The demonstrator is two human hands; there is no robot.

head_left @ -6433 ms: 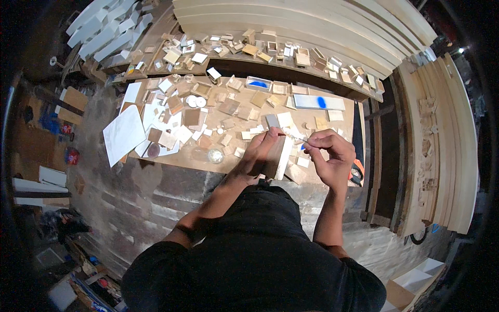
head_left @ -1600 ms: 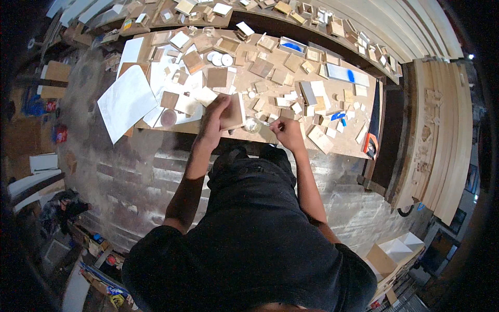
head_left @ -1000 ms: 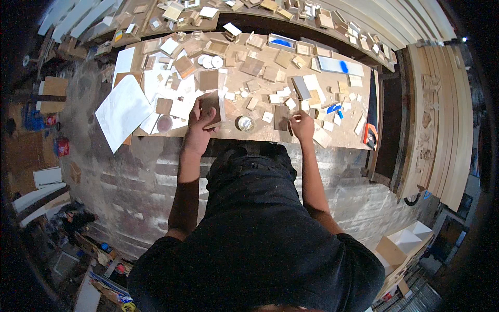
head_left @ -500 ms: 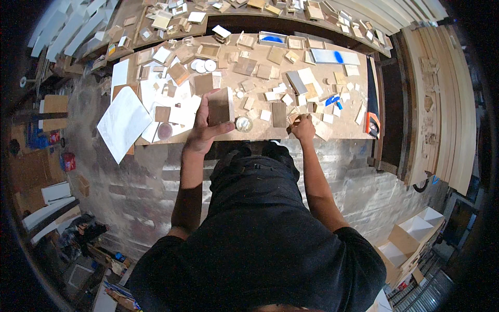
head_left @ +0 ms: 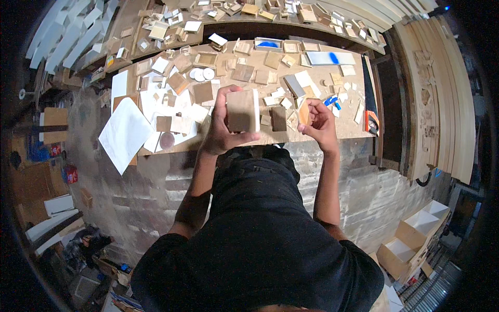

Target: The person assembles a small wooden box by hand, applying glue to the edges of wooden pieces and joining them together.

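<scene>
My left hand [head_left: 221,125] grips a square wooden block [head_left: 241,111] with a pale right edge, raised over the bench's near edge, thumb along its bottom. To its right, my right hand [head_left: 319,125] pinches a small, thin, orange-tan wood piece [head_left: 304,112] between thumb and fingers. Between the two lies a darker flat board [head_left: 278,119] among small pale offcuts. Just beyond my right hand are some blue items [head_left: 332,101] and a grey-sided board [head_left: 292,85]. The glass jar seen earlier is hidden from view, apparently behind the left hand and block.
The workbench [head_left: 348,130] carries scattered wood pieces, white sheets [head_left: 123,134] and an orange-handled saw [head_left: 372,122]. Behind it runs a shelf [head_left: 218,29] of small wooden parts; long planks [head_left: 442,104] stand right. Open boxes [head_left: 405,244] sit on the floor at lower right.
My left hand has moved rightward with the block, over where the jar showed. My right hand has lifted the orange-tan piece from the bench and moved slightly right.
</scene>
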